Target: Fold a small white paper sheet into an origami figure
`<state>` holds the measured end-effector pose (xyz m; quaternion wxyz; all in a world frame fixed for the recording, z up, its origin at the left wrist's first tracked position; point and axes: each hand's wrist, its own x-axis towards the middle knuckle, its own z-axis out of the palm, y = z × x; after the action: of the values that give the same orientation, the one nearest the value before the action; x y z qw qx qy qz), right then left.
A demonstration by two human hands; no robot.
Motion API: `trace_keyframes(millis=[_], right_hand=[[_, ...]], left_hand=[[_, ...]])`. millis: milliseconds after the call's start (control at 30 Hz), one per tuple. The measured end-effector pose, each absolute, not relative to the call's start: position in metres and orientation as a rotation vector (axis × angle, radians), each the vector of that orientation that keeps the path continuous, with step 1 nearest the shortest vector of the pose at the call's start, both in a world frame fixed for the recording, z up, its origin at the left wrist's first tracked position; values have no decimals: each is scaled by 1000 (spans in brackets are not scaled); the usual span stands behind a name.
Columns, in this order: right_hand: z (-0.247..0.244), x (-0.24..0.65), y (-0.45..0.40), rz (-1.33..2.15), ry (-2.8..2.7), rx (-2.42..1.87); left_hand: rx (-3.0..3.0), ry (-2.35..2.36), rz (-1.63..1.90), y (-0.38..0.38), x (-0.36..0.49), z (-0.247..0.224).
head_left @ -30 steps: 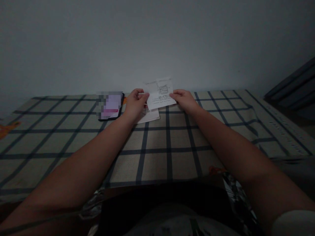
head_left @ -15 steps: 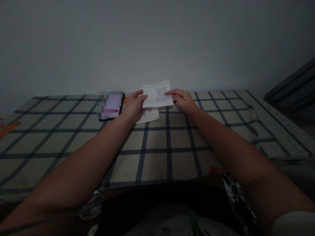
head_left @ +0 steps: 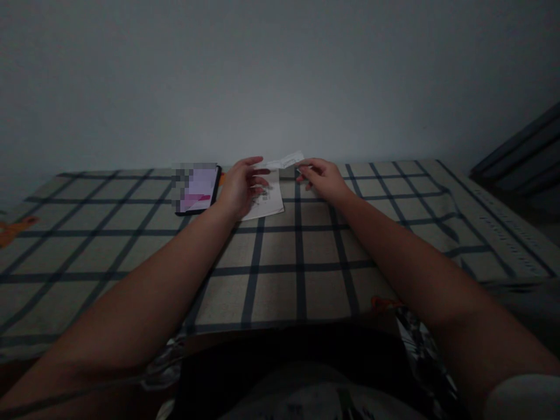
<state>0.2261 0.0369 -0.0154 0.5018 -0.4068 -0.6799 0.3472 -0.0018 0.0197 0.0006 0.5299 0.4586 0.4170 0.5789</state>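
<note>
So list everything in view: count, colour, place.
Upper sheet: one, white, raised, centre
Lower paper: one, white, printed, centre
Phone: one, black, left of lower paper
Tablecloth: one, pale with dark checks, beneath phone
Orange patches: three, far left, beside phone, front edge
Striped item: one, dark, far right
Wall: one, grey, behind
Shiny pieces: at least two, silvery, bottom
Strip: one, dark, bottom left
White shape: one, bottom right, perhaps sleeve
Clothing: unclear count, dark, bottom centre
Forearms: two, bare, from bottom corners
Left hand: one, bare, by lower paper
Right hand: one, bare, holding upper sheet
</note>
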Motion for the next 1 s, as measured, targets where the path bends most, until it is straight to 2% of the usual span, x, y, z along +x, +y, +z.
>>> trace_keyframes(millis=[333,833,1000], right_hand=[[-12,228,41,866,-1581,-1025],[-13,230,41,945,-1488,-1027],[-15,232,45,974,-1414,-1005]], left_hand=[[1345,1054,1414,18,4,-3],[1306,1058,1495,21,3,-7],[1247,981,1380,21,4,-8]])
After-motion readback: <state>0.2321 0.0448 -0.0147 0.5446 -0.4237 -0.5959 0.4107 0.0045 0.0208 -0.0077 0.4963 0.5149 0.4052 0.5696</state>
